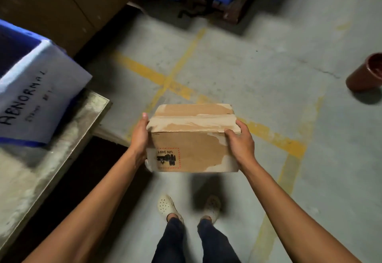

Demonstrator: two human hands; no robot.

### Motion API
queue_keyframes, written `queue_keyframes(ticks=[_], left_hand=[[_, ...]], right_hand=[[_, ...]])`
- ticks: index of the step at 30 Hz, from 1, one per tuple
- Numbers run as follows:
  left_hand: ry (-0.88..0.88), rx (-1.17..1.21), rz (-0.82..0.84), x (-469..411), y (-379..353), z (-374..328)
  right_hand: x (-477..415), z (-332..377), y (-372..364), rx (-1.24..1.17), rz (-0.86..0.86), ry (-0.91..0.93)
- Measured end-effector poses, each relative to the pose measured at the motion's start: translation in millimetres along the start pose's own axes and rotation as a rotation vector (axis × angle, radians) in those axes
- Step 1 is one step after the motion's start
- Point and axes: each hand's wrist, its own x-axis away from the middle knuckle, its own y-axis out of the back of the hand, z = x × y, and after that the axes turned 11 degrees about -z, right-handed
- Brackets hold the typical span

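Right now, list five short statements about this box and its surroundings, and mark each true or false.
The left hand and the right hand hold the cardboard box clear of the floor. True.
The label on the box reads UN 3481. True.
The box's top flaps stand open. False: they lie shut under tape.
The blue bin sits on the floor at the right. False: it rests on the metal table at the left.
The brown pot sits on the box. False: on the floor, far right.
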Motion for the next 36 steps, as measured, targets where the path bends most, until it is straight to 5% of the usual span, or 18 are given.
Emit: queue_keyframes(ticks=[22, 36], left_hand=[[-0.195, 0.238, -0.443, 128, 397, 58], [-0.172, 0.456, -0.729, 144, 590, 197]], right_hand=[[334, 87, -144, 0.013, 0.089, 0.511], [489, 79, -277, 0.014, 0.611, 0.692]])
